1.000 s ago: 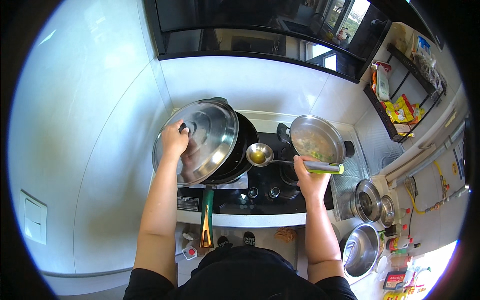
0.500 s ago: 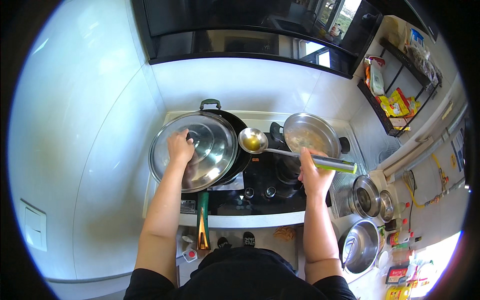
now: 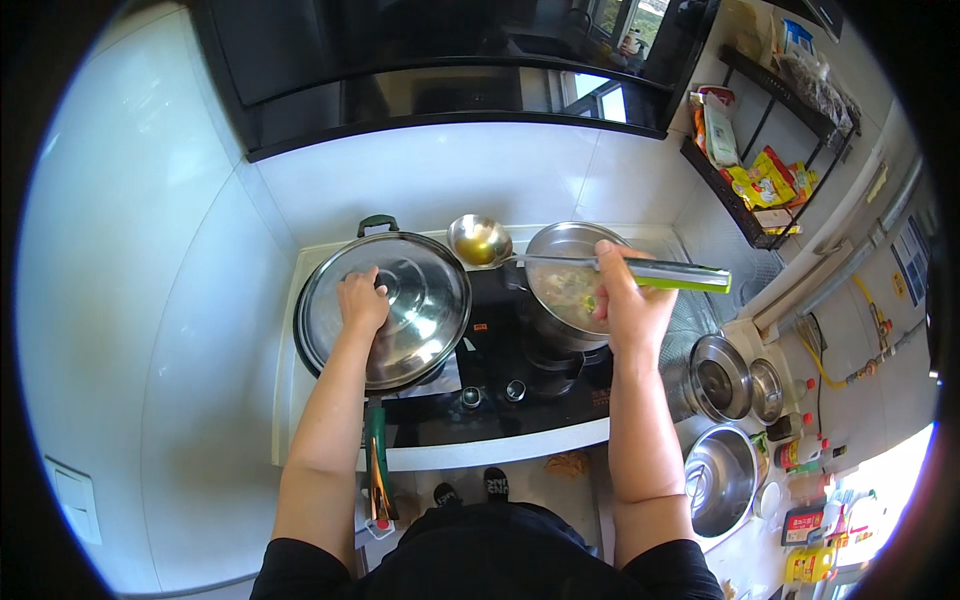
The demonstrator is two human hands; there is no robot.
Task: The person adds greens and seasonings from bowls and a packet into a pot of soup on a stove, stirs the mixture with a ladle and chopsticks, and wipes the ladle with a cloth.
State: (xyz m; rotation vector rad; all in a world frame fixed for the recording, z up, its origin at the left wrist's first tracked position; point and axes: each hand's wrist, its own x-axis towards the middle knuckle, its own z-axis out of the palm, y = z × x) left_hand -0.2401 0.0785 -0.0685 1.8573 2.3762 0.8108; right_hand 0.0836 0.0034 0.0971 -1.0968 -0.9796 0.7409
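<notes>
A domed steel lid point(image 3: 420, 335) lies over the dark wok, whose green-and-copper handle point(image 3: 377, 465) points toward me. My left hand point(image 3: 363, 302) has its fingers closed around the knob at the lid's middle, so the knob is mostly hidden. In my right hand point(image 3: 632, 310) is a steel ladle point(image 3: 480, 242) with a lime-green edged handle. Its bowl is held level to the left of the soup pot and contains some yellow liquid. The steel pot point(image 3: 545, 240) under my right hand holds cloudy broth with pale and green pieces.
Both vessels stand on a black cooktop point(image 3: 500, 330) with two knobs. A range hood point(image 3: 450, 90) hangs above. To the right are steel bowls point(image 3: 722, 480), several bottles point(image 3: 800, 450) and a wall rack point(image 3: 745, 185) with food packets. A tiled wall point(image 3: 190, 330) closes the left side.
My left hand has brought the lid over the wok, covering the dark opening that showed at its right. The ladle has moved away from me, its bowl now beyond the lid's right edge.
</notes>
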